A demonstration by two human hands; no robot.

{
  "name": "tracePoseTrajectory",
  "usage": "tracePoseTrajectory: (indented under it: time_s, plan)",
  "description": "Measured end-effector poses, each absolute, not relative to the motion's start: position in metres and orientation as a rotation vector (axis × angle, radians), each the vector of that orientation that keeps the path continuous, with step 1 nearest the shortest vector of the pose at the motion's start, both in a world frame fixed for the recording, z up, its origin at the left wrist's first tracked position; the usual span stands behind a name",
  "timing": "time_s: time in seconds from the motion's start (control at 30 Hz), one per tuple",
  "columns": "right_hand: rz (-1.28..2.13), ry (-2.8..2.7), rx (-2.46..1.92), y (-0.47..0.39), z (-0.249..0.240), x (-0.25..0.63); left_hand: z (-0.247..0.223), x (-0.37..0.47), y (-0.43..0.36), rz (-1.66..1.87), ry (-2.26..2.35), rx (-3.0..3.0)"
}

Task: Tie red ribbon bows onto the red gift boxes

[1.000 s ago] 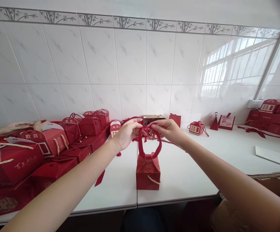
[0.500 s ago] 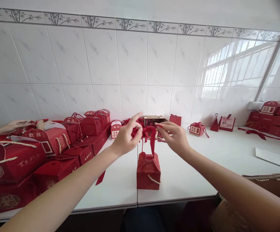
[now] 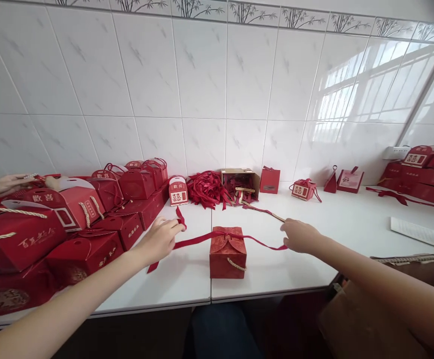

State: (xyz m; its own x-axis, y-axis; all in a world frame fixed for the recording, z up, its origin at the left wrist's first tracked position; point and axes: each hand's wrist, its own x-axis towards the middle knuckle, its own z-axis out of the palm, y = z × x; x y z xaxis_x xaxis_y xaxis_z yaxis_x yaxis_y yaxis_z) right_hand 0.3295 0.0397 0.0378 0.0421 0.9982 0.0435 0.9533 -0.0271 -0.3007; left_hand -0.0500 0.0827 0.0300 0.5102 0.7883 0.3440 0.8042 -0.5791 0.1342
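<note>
A small red gift box point(image 3: 227, 262) with a twisted rope handle on its front stands upright on the white table in front of me. A dark red ribbon point(image 3: 195, 240) crosses its top and stretches out to both sides. My left hand point(image 3: 161, 240) is closed on the ribbon's left part, whose loose end sticks up past the fingers. On the other side, my right hand point(image 3: 300, 236) grips the right part, low over the table. At the ribbon's middle, on top of the box, a crossing or knot seems to lie; its exact form is too small to tell.
Stacked red gift boxes point(image 3: 78, 207) fill the left side, where another person's hand point(image 3: 9, 184) shows. Along the wall sit a heap of red ribbons point(image 3: 206, 188), an open cardboard box point(image 3: 256, 180) and several small finished boxes. A white sheet point(image 3: 419, 233) lies at right.
My hands have moved down and apart, the left one leftward, the right one rightward. The ribbon, raised above the box before, is now drawn out flat across its top. My view has tilted downward.
</note>
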Motion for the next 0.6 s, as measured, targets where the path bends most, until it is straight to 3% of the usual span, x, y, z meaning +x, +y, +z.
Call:
tracePoseTrajectory:
  time_s: [0.2, 0.47, 0.6]
  plan:
    - [0.473, -2.072, -1.755, 0.053, 0.029, 0.287, 0.017, 0.014, 0.086, -1.207, -1.693, -2.873]
    - [1.055, -1.697, -1.499, 0.054, 0.003, 0.265, -0.012, 0.053, 0.075, -1.536, -1.757, -3.072]
    - [1.157, -1.683, -1.439, 0.051, 0.004, 0.268, -0.013, 0.056, 0.072, -1.602, -1.827, -3.0]
